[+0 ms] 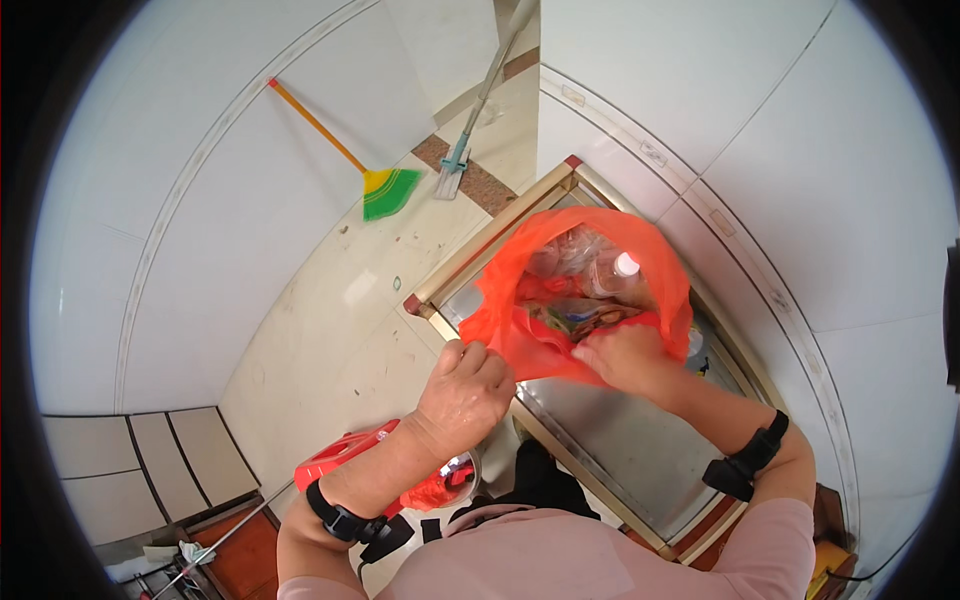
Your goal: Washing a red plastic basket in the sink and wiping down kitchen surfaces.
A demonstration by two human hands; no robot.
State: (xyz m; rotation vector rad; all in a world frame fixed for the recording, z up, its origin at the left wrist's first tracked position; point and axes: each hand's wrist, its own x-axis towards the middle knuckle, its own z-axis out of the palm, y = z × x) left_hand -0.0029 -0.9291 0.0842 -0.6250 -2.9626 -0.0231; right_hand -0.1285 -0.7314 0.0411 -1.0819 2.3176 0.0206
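A red-orange plastic bag (517, 349) stands with its mouth wide on a metal-topped table (600, 442). Inside it lie a clear plastic bottle (606, 274) with a white cap, crumpled clear plastic film (574, 247) and other mixed waste. My left hand (469, 386) is closed in a fist on the bag's near left edge. With bent fingers, my right hand (630, 356) grips the near right part of the rim. Its fingertips are partly hidden by the folded plastic.
A broom (390, 191) with green bristles leans on the left wall, beside a flat mop (454, 172). Below my left forearm are a red plastic container (341, 454) and a clear round vessel (457, 476). Tiled wall (757, 217) borders the table's right side.
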